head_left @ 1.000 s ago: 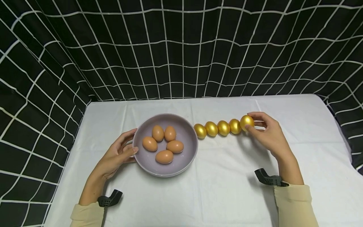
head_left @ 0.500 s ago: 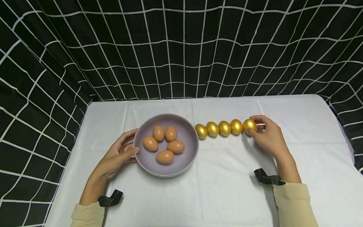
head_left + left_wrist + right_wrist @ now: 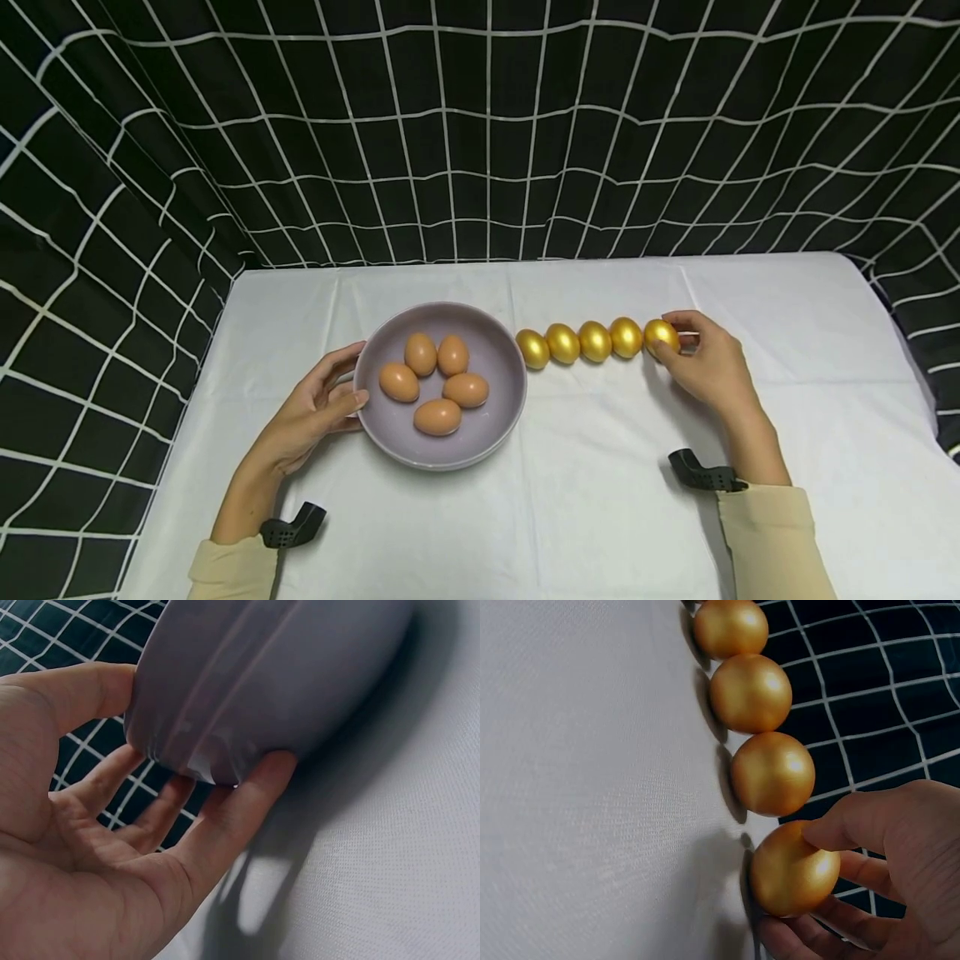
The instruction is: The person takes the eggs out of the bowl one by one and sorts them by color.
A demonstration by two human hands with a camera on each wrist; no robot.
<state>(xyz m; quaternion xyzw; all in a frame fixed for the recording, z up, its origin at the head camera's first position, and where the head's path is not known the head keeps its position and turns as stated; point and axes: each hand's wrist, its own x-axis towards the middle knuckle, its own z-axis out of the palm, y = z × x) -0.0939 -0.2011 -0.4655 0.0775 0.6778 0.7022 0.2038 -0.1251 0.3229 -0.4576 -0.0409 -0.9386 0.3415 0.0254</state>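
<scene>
Gold egg [image 3: 663, 330]: stood at the right-hand end of a row, just beside its neighbour; whether the two touched, or its underside met the white cloth [image 3: 600, 467], could not be told.
Right hand [image 3: 716, 367]: held that egg in a narrow pinch, thumb on the near side, fingers behind.
Egg handling: probably called for a light, even pinch and a slow, level hand, whether lifting or setting down; a sideways nudge could have rolled the next egg along.
Left hand [image 3: 311, 408]: gripped the bowl [image 3: 493, 358] at its left edge, thumb at the rim, other fingertips against the outer wall; a steady, unhurried hold likely served best.
Bowl contents: five brown eggs [image 3: 421, 354] lay loosely around the middle, with no gold one among them.
Other gold eggs [image 3: 596, 342]: four sat outside the bowl, side by side, reaching from near its right rim towards the pinched egg.
</scene>
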